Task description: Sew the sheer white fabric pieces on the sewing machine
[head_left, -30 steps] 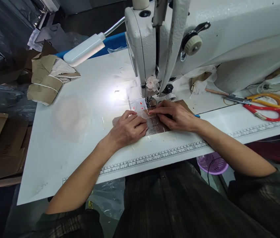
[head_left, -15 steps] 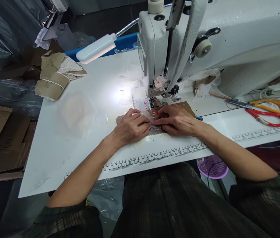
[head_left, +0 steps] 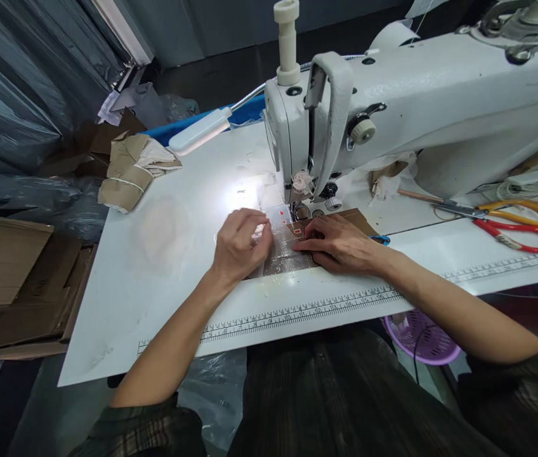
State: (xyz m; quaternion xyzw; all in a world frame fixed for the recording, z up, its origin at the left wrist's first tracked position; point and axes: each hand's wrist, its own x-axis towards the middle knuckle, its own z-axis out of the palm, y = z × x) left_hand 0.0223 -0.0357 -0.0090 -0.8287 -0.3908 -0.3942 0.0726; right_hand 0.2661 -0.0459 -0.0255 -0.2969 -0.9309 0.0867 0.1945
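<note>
Brown card (head_left: 345, 219) with a clear plastic sheet (head_left: 284, 254) laid over it sits flat on the white table (head_left: 155, 285), right in front of the presser foot of the sewing machine (head_left: 393, 120). Both layers look thin and light to me; the plastic is glossy, so I judge it slippery on the card and easy to crease, best held by pressing flat near the edges beside the needle. My left hand (head_left: 240, 244) rests with fingers curled on the left edge of the plastic, pinching nothing that I can make out. My right hand (head_left: 340, 244) lies flat, fingertips pressing the card and the plastic with its small red marks (head_left: 297, 232). Further right lie scissors (head_left: 511, 222) with red and yellow handles. A lamp (head_left: 200, 130) lights the spot. Under the table stands a purple basket (head_left: 421, 336); I cannot see anything in it. Cardboard boxes (head_left: 7, 279) lie on the left, flattened.
</note>
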